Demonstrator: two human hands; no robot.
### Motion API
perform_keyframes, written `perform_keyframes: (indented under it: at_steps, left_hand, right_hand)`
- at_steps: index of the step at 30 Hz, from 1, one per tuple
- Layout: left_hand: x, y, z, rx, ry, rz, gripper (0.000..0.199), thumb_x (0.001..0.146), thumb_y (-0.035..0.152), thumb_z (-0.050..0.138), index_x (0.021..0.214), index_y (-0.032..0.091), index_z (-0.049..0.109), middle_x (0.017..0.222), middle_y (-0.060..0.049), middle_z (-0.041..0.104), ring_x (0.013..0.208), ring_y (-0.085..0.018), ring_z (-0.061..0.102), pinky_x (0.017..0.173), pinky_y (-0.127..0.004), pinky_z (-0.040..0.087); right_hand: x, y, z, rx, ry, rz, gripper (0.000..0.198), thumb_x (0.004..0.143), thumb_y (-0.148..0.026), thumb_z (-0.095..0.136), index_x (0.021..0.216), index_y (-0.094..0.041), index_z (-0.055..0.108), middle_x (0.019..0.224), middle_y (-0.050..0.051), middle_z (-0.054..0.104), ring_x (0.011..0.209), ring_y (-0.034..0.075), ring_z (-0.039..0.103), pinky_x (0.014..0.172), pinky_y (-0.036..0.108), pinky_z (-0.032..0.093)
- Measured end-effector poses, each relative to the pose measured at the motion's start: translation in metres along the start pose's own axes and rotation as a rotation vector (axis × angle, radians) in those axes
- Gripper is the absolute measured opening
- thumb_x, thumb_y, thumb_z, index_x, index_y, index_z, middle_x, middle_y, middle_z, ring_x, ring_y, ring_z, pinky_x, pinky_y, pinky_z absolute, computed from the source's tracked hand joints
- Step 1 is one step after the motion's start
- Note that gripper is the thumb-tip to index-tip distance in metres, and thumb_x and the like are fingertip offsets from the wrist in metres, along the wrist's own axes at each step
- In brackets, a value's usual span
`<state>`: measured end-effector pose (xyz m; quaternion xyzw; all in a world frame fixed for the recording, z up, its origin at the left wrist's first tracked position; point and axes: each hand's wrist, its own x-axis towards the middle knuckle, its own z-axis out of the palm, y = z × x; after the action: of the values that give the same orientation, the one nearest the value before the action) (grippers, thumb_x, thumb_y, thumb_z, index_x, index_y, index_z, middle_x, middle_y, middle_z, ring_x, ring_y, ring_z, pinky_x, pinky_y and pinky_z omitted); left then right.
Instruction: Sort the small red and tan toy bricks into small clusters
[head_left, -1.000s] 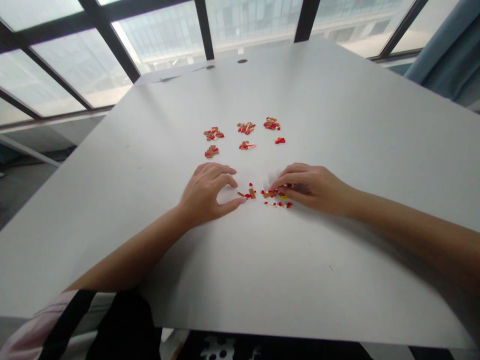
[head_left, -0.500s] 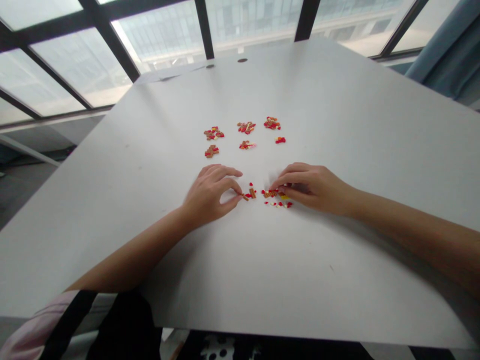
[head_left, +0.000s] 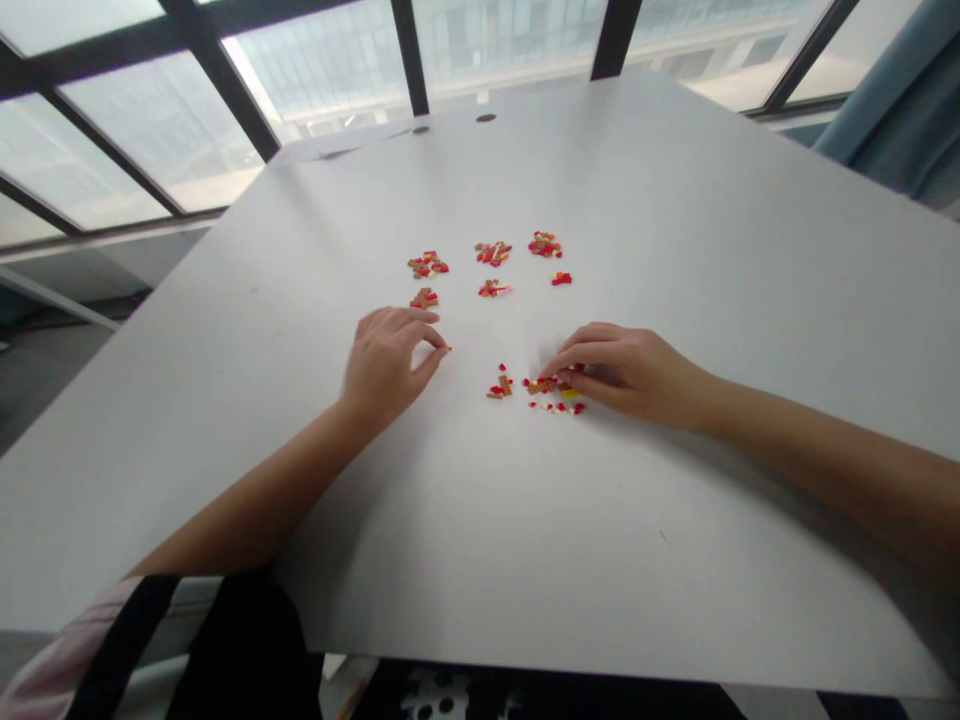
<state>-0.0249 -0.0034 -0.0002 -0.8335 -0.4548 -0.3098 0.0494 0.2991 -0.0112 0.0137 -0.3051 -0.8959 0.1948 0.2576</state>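
My left hand (head_left: pixel 394 360) hovers left of the nearest pieces, thumb and forefinger pinched on a tiny orange-brown piece (head_left: pixel 448 348). Its fingers partly cover a small brown pile (head_left: pixel 424 298). My right hand (head_left: pixel 619 370) rests on the table, fingers closed at the right end of a cluster of small brown, red and yellow pieces (head_left: pixel 541 386); what its fingertips grip is hidden. In front of that cluster lies a row of red and whitish bits (head_left: pixel 556 408). Between the hands sits a loose group of brown and red pieces (head_left: pixel 499 386).
Beyond the hands on the white table (head_left: pixel 480 540) lie more small piles: a left pile (head_left: pixel 428 265), a middle pile (head_left: pixel 493 253) and a right pile (head_left: pixel 544 245). Nearer are a small middle pile (head_left: pixel 493 289) and a red bit group (head_left: pixel 561 279). Windows stand behind.
My left hand has moved left and slightly away from me, carrying a tiny piece off from the loose group. My right hand has stayed almost in place.
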Motion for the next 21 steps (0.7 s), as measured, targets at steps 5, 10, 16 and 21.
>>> perform_keyframes:
  at_steps: [5, 10, 16, 21]
  left_hand:
    - [-0.001, -0.029, 0.005, 0.098, 0.079, -0.152, 0.005, 0.088, 0.021, 0.076, 0.084, 0.024, 0.075, 0.113, -0.007, 0.082, 0.107, -0.031, 0.075, 0.104, -0.056, 0.053]
    - [-0.001, -0.032, 0.009, 0.091, 0.087, -0.146, 0.009, 0.087, 0.018, 0.073, 0.088, 0.026, 0.079, 0.108, -0.006, 0.083, 0.102, -0.030, 0.076, 0.100, -0.052, 0.056]
    - [0.001, -0.013, -0.003, 0.002, 0.061, -0.076, 0.005, 0.092, 0.022, 0.072, 0.093, 0.024, 0.077, 0.116, -0.008, 0.081, 0.111, -0.030, 0.075, 0.106, -0.053, 0.055]
    - [0.000, 0.018, -0.011, -0.235, -0.164, 0.212, 0.006, 0.094, 0.031, 0.078, 0.092, 0.026, 0.075, 0.132, -0.007, 0.076, 0.124, -0.026, 0.071, 0.114, -0.047, 0.050]
  right_hand:
    - [-0.001, -0.001, 0.001, -0.010, 0.002, 0.013, 0.025, 0.097, -0.026, 0.058, 0.099, -0.025, 0.083, 0.094, 0.010, 0.079, 0.085, 0.021, 0.072, 0.075, 0.035, 0.057]
    - [-0.001, -0.002, 0.001, -0.012, 0.006, 0.015, 0.025, 0.097, -0.028, 0.058, 0.099, -0.025, 0.083, 0.094, 0.010, 0.080, 0.085, 0.021, 0.073, 0.074, 0.035, 0.058]
    - [0.000, -0.002, 0.000, -0.008, -0.002, 0.031, 0.025, 0.097, -0.028, 0.058, 0.100, -0.026, 0.083, 0.095, 0.010, 0.080, 0.086, 0.021, 0.073, 0.076, 0.035, 0.058]
    - [0.001, -0.002, 0.000, 0.000, 0.000, 0.026, 0.025, 0.098, -0.028, 0.059, 0.099, -0.026, 0.083, 0.095, 0.010, 0.080, 0.085, 0.021, 0.072, 0.076, 0.035, 0.057]
